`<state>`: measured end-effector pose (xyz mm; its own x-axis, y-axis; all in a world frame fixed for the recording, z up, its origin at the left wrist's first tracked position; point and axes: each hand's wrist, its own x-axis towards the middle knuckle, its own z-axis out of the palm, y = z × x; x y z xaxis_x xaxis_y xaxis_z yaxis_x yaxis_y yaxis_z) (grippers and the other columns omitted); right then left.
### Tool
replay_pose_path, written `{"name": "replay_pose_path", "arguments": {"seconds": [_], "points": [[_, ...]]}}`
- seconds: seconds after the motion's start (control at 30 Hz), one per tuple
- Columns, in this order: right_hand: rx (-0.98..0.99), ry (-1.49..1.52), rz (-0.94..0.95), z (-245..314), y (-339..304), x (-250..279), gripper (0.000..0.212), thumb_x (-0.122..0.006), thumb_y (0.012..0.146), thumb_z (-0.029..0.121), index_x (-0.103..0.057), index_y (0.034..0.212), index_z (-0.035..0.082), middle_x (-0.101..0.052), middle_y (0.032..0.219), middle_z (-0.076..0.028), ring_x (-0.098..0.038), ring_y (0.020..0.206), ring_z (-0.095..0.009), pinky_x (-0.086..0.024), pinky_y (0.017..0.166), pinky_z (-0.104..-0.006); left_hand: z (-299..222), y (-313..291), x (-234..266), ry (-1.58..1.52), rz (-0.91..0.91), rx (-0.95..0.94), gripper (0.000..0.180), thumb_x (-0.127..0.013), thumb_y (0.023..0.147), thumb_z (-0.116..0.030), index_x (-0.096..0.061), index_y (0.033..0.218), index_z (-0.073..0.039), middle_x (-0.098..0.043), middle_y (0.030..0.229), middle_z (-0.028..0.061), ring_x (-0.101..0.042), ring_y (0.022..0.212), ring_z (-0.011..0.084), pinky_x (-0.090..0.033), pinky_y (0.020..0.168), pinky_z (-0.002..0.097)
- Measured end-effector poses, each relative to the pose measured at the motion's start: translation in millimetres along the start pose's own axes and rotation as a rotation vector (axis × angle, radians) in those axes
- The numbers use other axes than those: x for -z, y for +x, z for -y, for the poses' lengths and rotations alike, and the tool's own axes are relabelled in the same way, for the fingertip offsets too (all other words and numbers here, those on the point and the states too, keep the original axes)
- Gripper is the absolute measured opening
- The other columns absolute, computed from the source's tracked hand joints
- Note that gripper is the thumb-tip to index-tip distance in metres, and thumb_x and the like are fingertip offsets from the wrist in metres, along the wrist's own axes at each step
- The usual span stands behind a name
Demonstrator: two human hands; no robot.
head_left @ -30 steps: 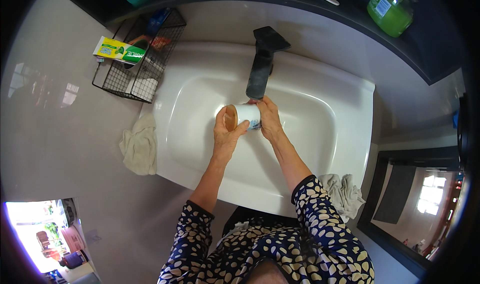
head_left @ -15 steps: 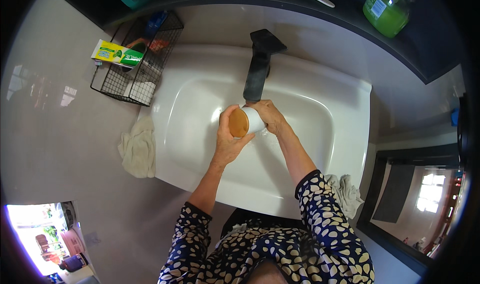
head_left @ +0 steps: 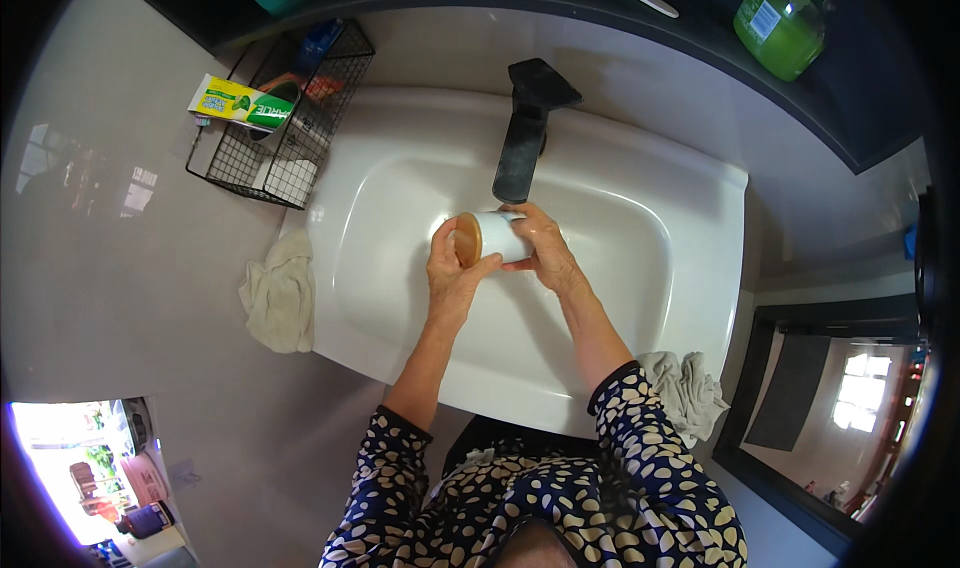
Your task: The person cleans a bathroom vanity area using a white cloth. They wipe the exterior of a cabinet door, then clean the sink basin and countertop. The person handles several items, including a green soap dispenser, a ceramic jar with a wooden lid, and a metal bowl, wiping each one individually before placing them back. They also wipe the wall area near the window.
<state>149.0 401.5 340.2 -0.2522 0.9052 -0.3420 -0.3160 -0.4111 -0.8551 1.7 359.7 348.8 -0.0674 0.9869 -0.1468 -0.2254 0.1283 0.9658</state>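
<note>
A white canister (head_left: 499, 236) with a tan, wood-coloured end, likely a lid (head_left: 468, 240), lies on its side between my hands, above the sink basin. My left hand (head_left: 453, 268) is closed round the tan end, thumb underneath and fingers over the far side. Round the opposite end wraps my right hand (head_left: 545, 246), its thumb and fingers gripping the white wall and hiding the base. Just beyond my right fingers is the spout of the black faucet (head_left: 517, 158). I cannot make out any running water.
The white sink (head_left: 600, 368) surrounds my hands. A black wire basket (head_left: 290, 158) with a toothpaste box (head_left: 240, 103) stands at back left. Pale cloths drape over the left rim (head_left: 278, 293) and right front rim (head_left: 685, 393). Above, a dark shelf holds a green soap bottle (head_left: 785, 23).
The canister has turned so its white side shows more and its tan end faces left. My right hand has shifted its hold slightly lower. The whole view has moved a little.
</note>
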Motion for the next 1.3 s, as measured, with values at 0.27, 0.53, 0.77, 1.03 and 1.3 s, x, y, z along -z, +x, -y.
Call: {"name": "replay_pose_path", "arguments": {"seconds": [0.27, 0.53, 0.77, 1.03, 1.3], "points": [[-0.061, -0.050, -0.093, -3, 43, 12, 0.026, -0.055, 0.087, 0.021, -0.063, 0.097, -0.002, -0.063, 0.089, -0.011, -0.062, 0.072, -0.019, -0.052, 0.059, -0.0331, -8, -2, -9, 0.014, 0.146, -0.160, 0.079, -0.069, 0.074, 0.005, -0.024, 0.138, -0.002, -0.043, 0.129, 0.0134, -0.046, 0.118, 0.0221, -0.042, 0.100, 0.0346], [0.089, 0.032, -0.177, -22, 29, -10, 0.028, -0.046, 0.091, 0.018, -0.061, 0.104, -0.003, -0.061, 0.094, -0.009, -0.055, 0.085, -0.016, -0.045, 0.078, -0.0282, 11, 10, -12, -0.145, -0.137, 0.070, 0.074, -0.064, 0.080, 0.001, -0.023, 0.140, -0.012, -0.039, 0.133, 0.0103, -0.046, 0.117, 0.0228, -0.046, 0.093, 0.0407], [0.159, 0.142, 0.067, -22, 30, 2, 0.027, -0.057, 0.088, 0.026, -0.062, 0.098, 0.002, -0.056, 0.094, -0.004, -0.051, 0.076, -0.010, -0.044, 0.065, -0.0261, -6, 7, -31, -0.274, -0.116, 0.004, 0.075, -0.063, 0.082, -0.004, -0.018, 0.140, -0.017, -0.032, 0.134, 0.0121, -0.042, 0.120, 0.0292, -0.047, 0.092, 0.0544], [0.027, 0.077, -0.044, -5, 2, -27, 0.050, -0.042, 0.093, 0.047, -0.047, 0.124, 0.007, -0.049, 0.116, -0.009, -0.048, 0.106, -0.020, -0.044, 0.085, -0.0362, 11, 7, -25, -0.356, -0.183, -0.091, 0.070, -0.066, 0.081, -0.004, -0.022, 0.136, -0.010, -0.040, 0.126, 0.0135, -0.046, 0.116, 0.0291, -0.049, 0.090, 0.0520], [0.229, -0.452, -0.129, 13, -40, -2, 0.033, -0.050, 0.089, 0.019, -0.053, 0.115, -0.002, -0.060, 0.096, -0.010, -0.055, 0.088, -0.017, -0.045, 0.076, -0.0308, 4, 11, -20, -0.459, -0.193, -0.067, 0.063, -0.068, 0.079, -0.005, -0.032, 0.130, -0.009, -0.041, 0.125, 0.0124, -0.047, 0.114, 0.0297, -0.049, 0.086, 0.0556]]}}
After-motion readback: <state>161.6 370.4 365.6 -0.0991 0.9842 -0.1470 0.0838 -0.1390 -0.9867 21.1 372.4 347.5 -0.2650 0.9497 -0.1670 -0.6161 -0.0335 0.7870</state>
